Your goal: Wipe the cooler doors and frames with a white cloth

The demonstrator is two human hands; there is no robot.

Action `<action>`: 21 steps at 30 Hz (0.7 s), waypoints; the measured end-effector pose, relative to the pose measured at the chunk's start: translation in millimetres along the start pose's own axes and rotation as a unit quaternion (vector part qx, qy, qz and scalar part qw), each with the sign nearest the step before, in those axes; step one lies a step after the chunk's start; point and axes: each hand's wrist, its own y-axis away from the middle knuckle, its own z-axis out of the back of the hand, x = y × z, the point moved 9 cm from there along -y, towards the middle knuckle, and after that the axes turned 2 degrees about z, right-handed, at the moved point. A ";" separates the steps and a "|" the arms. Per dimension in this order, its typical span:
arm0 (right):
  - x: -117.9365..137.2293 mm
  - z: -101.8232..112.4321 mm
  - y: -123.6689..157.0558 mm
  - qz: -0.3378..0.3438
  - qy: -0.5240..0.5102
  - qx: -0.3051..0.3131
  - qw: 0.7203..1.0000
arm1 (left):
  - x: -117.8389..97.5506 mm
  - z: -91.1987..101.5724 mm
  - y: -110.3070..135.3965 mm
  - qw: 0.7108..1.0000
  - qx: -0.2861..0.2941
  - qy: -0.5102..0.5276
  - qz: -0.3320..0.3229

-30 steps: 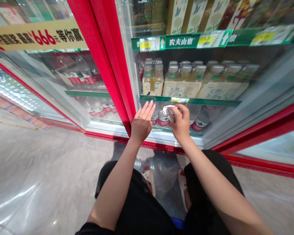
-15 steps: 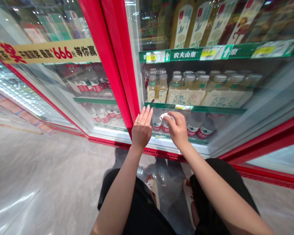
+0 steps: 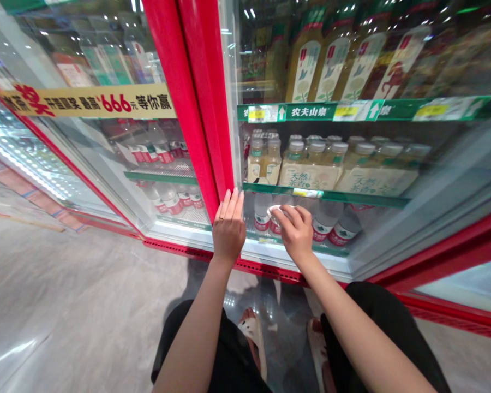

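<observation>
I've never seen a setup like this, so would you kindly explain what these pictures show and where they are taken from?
No machine is involved: one camera worn on a person's head looks down at their own bare hands before a red-framed glass cooler door. The right hand holds a white cloth or tissue up near water bottles. The left hand is open, fingers up, beside the frame. Bottled tea stands on the shelf above.

Red cooler door frame (image 3: 188, 109), green shelf rail (image 3: 311, 112), white bottle cap (image 3: 275, 214)
</observation>
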 end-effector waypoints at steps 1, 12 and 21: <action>5.1 -7.8 -5.9 -0.003 -0.015 0.012 1.000 | 0.2 0.1 0.1 1.000 -0.003 0.001 0.001; 15.8 -18.6 12.4 0.001 -0.061 0.048 0.997 | 0.0 4.7 -1.1 1.000 -0.009 0.006 -0.017; 49.7 -52.4 -16.1 0.032 -0.096 0.102 0.990 | 5.5 3.1 2.6 1.000 -0.008 -0.018 -0.009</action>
